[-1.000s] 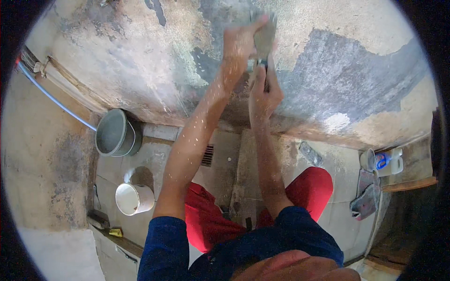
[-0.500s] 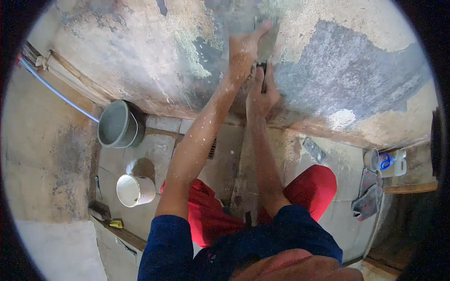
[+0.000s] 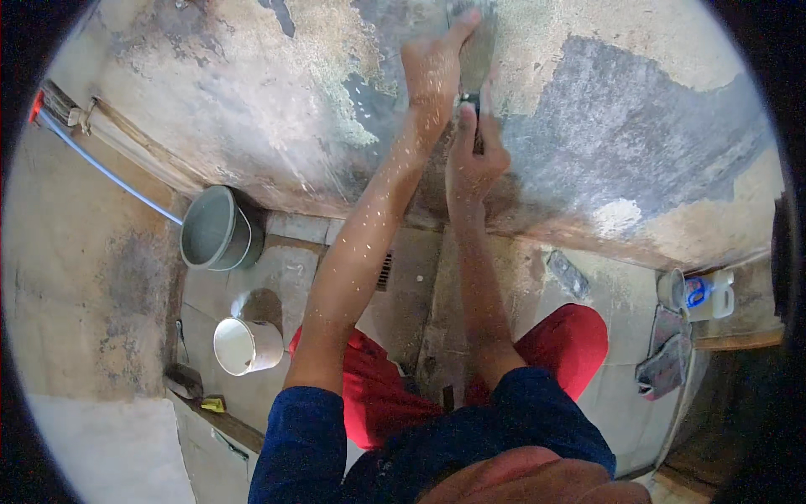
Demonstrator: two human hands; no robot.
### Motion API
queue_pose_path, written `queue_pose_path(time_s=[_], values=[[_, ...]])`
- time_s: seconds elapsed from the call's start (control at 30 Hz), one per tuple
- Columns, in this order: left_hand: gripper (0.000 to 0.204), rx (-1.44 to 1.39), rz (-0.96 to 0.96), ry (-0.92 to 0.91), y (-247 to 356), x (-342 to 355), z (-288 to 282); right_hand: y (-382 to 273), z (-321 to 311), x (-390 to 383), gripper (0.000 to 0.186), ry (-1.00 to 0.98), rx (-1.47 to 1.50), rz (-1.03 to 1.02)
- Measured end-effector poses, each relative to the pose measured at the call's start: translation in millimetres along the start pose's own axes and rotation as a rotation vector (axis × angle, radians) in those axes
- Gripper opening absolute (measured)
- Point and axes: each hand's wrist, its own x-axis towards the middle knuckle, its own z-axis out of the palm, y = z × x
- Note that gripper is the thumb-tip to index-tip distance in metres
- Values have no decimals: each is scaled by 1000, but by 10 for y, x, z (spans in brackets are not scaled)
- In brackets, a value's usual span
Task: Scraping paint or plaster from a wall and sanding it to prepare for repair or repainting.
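Note:
My right hand is wrapped round the dark handle of a scraper, its thumb along the grip. The scraper's flat grey blade points up and lies against the peeling wall. Higher up, my left hand grips the left side of the blade, thumb stretched upward along it; its other fingers are largely hidden. Pale flakes speckle my left forearm. Around the blade, patches of cream paint and bare grey plaster show.
Left on the tiled floor stand a grey bucket and a white pail. A yellow sponge lies nearby. A floor drain is below my left forearm. Right are a grey slab-like piece, a cloth and a jug.
Both hands and the scraper have slid slightly up the wall. The view has shifted a little, and my hold on the tool looks the same.

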Motion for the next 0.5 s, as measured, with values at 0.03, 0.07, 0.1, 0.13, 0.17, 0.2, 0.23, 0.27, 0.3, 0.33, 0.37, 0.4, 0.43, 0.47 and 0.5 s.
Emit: queue_pose_path(time_s=[0.03, 0.07, 0.1, 0.13, 0.17, 0.2, 0.23, 0.27, 0.3, 0.33, 0.37, 0.4, 0.43, 0.47, 0.5], values=[[33, 24, 6, 6, -65, -21, 27, 113, -14, -15, 31, 0, -7, -3], [34, 53, 11, 10, -106, -50, 40, 230, -22, -83, 31, 91, -41, -124], [34, 81, 15, 12, -147, -74, 63, 356, -49, -124, 31, 182, -75, -246], [35, 119, 29, 22, -135, -72, 52, 280, -72, -45, 31, 183, -67, -245], [35, 129, 26, 22, 26, -53, 47, 178, -96, 49, 32, 18, -81, -31], [33, 33, -109, -21, 316, -25, 83, 126, -130, 110, 33, -152, -125, 175], [37, -39, -228, -64, 518, -28, 114, 49, -107, 112, 33, -154, -123, 178], [35, 96, 282, 73, 328, 124, 36, -84, -31, 83, 34, -70, -80, 67], [35, 111, 289, 87, 63, 61, -100, -177, 21, 47, 35, 15, -34, -42], [37, 184, 265, 73, -184, -32, -55, 19, -33, 12, 35, 24, -55, -47], [38, 269, 247, 58, -278, -95, -17, 292, -47, -112, 36, 96, -43, -135], [38, 263, 246, 49, -186, -118, 71, 467, -77, -154, 37, 164, -30, -224], [30, 269, 22, 24, -9, -116, 64, 399, -55, -105, 37, 161, -22, -215], [26, 267, -196, -3, 122, -99, 44, 185, -70, 31, 36, 55, -29, -69], [26, 271, -188, 1, 126, 25, -12, 16, -73, 101, 36, -54, -34, 73]])
